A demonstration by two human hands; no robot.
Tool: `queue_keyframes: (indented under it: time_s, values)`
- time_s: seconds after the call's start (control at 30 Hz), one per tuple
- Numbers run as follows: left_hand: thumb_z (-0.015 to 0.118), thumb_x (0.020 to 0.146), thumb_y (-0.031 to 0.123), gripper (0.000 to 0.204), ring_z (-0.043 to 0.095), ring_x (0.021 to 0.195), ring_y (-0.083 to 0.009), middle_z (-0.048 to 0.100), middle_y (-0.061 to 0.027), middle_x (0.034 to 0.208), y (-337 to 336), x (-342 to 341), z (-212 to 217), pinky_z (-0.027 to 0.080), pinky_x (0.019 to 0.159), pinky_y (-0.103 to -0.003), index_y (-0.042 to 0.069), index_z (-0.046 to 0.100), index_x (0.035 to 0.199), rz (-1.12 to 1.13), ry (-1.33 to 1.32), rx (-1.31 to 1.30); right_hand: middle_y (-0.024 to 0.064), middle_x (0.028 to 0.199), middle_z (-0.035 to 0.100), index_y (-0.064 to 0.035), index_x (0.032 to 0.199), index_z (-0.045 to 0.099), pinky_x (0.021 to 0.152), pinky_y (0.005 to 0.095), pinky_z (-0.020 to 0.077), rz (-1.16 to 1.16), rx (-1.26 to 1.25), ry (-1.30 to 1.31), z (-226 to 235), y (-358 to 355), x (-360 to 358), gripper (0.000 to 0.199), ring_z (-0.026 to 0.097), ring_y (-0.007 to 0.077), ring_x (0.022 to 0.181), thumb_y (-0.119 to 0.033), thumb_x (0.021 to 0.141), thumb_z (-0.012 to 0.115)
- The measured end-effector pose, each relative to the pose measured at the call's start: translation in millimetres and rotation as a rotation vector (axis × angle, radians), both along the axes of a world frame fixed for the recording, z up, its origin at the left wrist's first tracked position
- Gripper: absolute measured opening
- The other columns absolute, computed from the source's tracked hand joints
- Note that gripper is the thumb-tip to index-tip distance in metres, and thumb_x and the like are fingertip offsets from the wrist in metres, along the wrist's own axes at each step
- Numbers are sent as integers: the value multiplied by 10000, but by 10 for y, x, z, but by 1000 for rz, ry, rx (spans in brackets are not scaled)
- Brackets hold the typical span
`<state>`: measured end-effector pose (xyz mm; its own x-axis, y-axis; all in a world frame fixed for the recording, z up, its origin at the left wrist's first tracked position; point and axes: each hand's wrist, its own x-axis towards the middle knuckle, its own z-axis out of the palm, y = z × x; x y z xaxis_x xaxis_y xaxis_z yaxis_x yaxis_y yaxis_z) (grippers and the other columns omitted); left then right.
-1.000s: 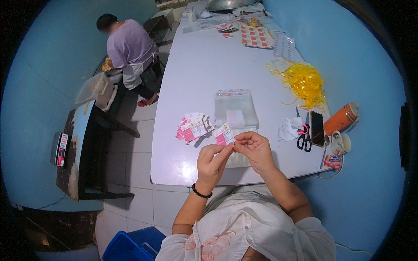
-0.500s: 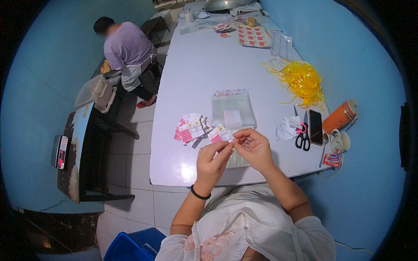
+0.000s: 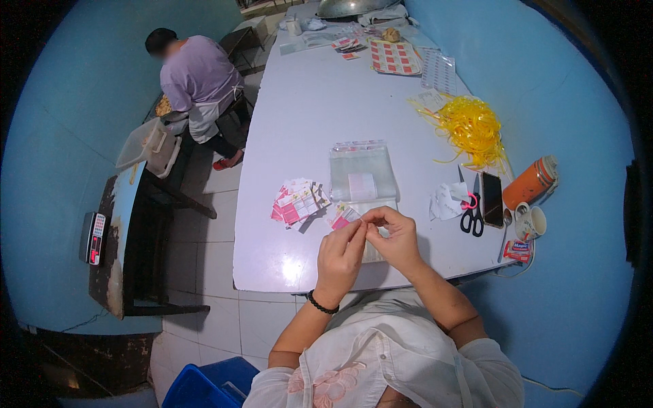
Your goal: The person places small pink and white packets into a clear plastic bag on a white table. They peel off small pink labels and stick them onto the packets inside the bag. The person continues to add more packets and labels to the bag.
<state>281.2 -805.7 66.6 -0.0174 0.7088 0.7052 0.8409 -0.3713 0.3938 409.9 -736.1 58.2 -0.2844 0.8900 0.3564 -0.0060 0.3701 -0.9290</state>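
Observation:
My left hand point(image 3: 341, 257) and my right hand point(image 3: 396, 238) meet over the near part of the table, thumbs and forefingers pinched together at the tips. Whatever they pinch is too small or hidden to make out. Just beyond the left fingertips shows a pink and white printed card point(image 3: 345, 216), partly covered; I cannot tell whether it is held or lying. Beneath the hands, partly hidden, lie pale clear plastic bags point(image 3: 371, 254). A stack of clear bags point(image 3: 360, 160) with a pale label lies farther out. To its left is a loose pile of printed cards point(image 3: 296, 205).
On the white table point(image 3: 326, 95), at right, are black-handled scissors point(image 3: 472, 219), a phone point(image 3: 492, 197), paper scraps point(image 3: 446, 202), yellow ribbons point(image 3: 471, 129), an orange flask point(image 3: 529, 183) and a cup point(image 3: 533, 222). Someone in purple point(image 3: 203, 71) sits far left. A scale point(image 3: 94, 238) rests on a side table.
My left hand has shifted slightly right and turned, closing up against the right hand. The card near the fingertips shows more of its pink part and is more covered.

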Motion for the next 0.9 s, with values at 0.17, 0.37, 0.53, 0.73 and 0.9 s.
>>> queue_keyframes:
  time_s: [0.17,0.37,0.53,0.73,0.9]
  values:
    - [742,762,-37,352,662,904,-282,680,-129,1099,48,-46,-9,530,762,-366,12,696,1107,0,-7,-1,62,902,734,2,993,698,797,275,562,-13,-54,65,-17,-3,-38,136,697,118,855,21,864,661]
    - [749,738,-59,260,695,908,-302,674,-169,1120,127,-76,16,571,771,-346,-9,681,985,5,-146,-32,58,920,727,5,992,690,813,268,560,41,-88,59,3,-48,21,129,687,109,888,47,887,628]
    - [662,763,-69,109,678,893,-184,678,-157,1123,148,-325,61,569,709,-280,-15,657,858,69,-438,-98,67,956,665,2,1000,671,770,262,523,-29,-14,17,-185,147,380,187,645,129,895,100,871,578]
    - [624,832,-71,84,649,879,-120,661,-152,1139,97,-896,-34,561,689,-249,-35,627,908,134,-730,-62,141,1039,615,-4,1031,664,837,346,511,-501,319,-581,-369,666,1319,180,629,279,942,34,893,555]
    - [611,842,-80,82,650,878,-114,664,-146,1142,137,-775,-192,562,712,-241,-36,620,910,55,-849,-139,152,1077,621,-39,1105,663,886,433,509,-343,331,-915,-443,649,1144,222,632,348,976,-79,888,633]
